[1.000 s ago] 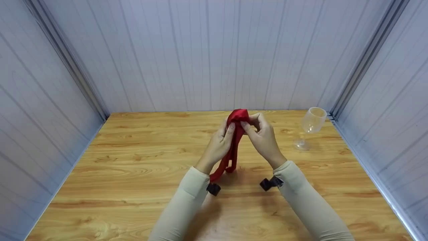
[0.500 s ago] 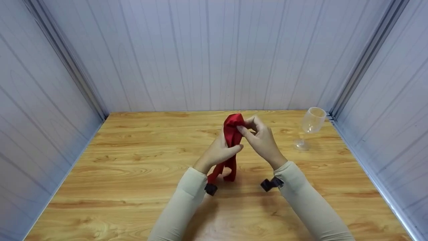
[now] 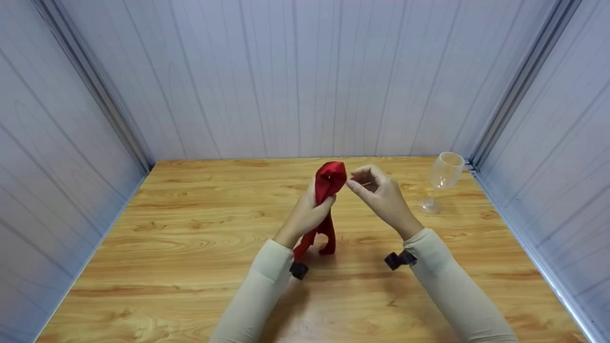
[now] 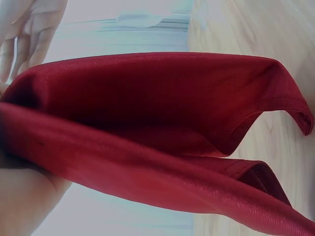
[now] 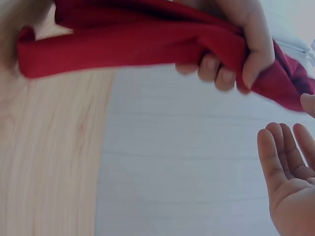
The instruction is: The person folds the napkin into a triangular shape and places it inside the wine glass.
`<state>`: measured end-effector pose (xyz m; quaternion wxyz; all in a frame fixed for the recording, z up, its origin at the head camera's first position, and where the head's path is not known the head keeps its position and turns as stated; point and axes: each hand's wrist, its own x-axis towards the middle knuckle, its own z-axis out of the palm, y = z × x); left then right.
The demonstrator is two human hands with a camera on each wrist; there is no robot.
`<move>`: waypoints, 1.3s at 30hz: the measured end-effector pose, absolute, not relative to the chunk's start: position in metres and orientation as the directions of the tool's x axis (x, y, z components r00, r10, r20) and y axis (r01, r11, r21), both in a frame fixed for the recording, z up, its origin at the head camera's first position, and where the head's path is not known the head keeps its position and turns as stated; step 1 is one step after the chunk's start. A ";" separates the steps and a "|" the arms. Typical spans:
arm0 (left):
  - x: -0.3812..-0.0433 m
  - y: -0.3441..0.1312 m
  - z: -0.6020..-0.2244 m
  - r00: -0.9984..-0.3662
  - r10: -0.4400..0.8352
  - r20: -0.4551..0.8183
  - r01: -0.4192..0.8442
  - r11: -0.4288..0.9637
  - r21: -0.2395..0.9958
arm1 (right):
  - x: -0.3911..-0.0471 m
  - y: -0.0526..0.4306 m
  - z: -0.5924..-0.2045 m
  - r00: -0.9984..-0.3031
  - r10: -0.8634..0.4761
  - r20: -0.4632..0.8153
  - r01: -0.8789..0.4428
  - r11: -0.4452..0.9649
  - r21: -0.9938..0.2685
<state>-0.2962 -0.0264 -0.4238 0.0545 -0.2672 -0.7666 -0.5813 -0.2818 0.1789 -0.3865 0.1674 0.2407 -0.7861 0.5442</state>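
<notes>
A red cloth napkin, gathered into a bunch with a rounded, folded top, stands upright in my left hand. That hand grips it below the top, fingers wrapped round and thumb across the front, as the right wrist view shows. Loose hemmed ends of the napkin hang down below the grip. My right hand is just right of the folded top, fingers loosely bent. Its thumb tip is close to the cloth; whether it touches I cannot tell. In the right wrist view the right hand holds nothing between its fingers.
A clear stemmed wine glass stands upright at the back right of the wooden table. White panelled walls enclose the table at the back and both sides. A small black camera is on each wrist.
My left hand has shifted its hold and now wraps the napkin lower down. The right hand has let go of the folded top and moved slightly right. The napkin has moved a little left.
</notes>
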 end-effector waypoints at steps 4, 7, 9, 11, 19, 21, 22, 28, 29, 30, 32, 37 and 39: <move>-0.296 -0.029 -0.425 -0.863 0.339 0.374 0.451 0.185 0.873 | -0.285 0.196 -0.394 -0.841 -0.188 0.508 -0.540 0.372 -0.755; -0.295 -0.031 -0.426 -0.869 0.332 0.366 0.442 0.190 0.877 | -0.288 0.211 -0.403 -0.860 -0.182 0.477 -0.505 0.434 -0.746; -0.295 -0.033 -0.427 -0.870 0.329 0.367 0.440 0.182 0.879 | -0.291 0.222 -0.411 -0.877 -0.182 0.445 -0.474 0.480 -0.738; -0.295 -0.034 -0.429 -0.873 0.324 0.364 0.432 0.170 0.885 | -0.293 0.235 -0.421 -0.899 -0.178 0.400 -0.431 0.524 -0.735; -0.292 -0.042 -0.434 -0.909 0.289 0.299 0.351 0.149 0.924 | -0.303 0.290 -0.461 -0.958 -0.129 0.255 -0.278 0.631 -0.724; -0.291 -0.043 -0.434 -0.915 0.282 0.289 0.338 0.144 0.930 | -0.304 0.302 -0.469 -0.969 -0.115 0.217 -0.239 0.636 -0.734; -0.291 -0.044 -0.434 -0.916 0.281 0.287 0.335 0.144 0.931 | -0.305 0.308 -0.473 -0.974 -0.110 0.200 -0.223 0.637 -0.738; -0.291 -0.047 -0.437 -0.913 0.276 0.299 0.345 0.132 0.929 | -0.308 0.337 -0.488 -0.993 -0.078 0.089 -0.118 0.637 -0.761; -0.291 -0.047 -0.438 -0.914 0.274 0.300 0.344 0.130 0.930 | -0.308 0.341 -0.490 -0.995 -0.065 0.071 -0.096 0.639 -0.763; -0.291 -0.047 -0.438 -0.915 0.272 0.300 0.343 0.129 0.930 | -0.308 0.345 -0.491 -0.997 -0.053 0.057 -0.078 0.641 -0.764; -0.291 -0.048 -0.438 -0.914 0.273 0.300 0.344 0.129 0.930 | -0.308 0.352 -0.494 -0.999 -0.019 0.026 -0.032 0.635 -0.772; -0.291 -0.050 -0.438 -0.911 0.275 0.306 0.352 0.135 0.926 | -0.310 0.366 -0.495 -0.995 0.092 -0.034 0.082 0.593 -0.801; -0.291 -0.051 -0.437 -0.913 0.270 0.306 0.351 0.139 0.926 | -0.311 0.369 -0.494 -0.989 0.140 -0.057 0.128 0.580 -0.805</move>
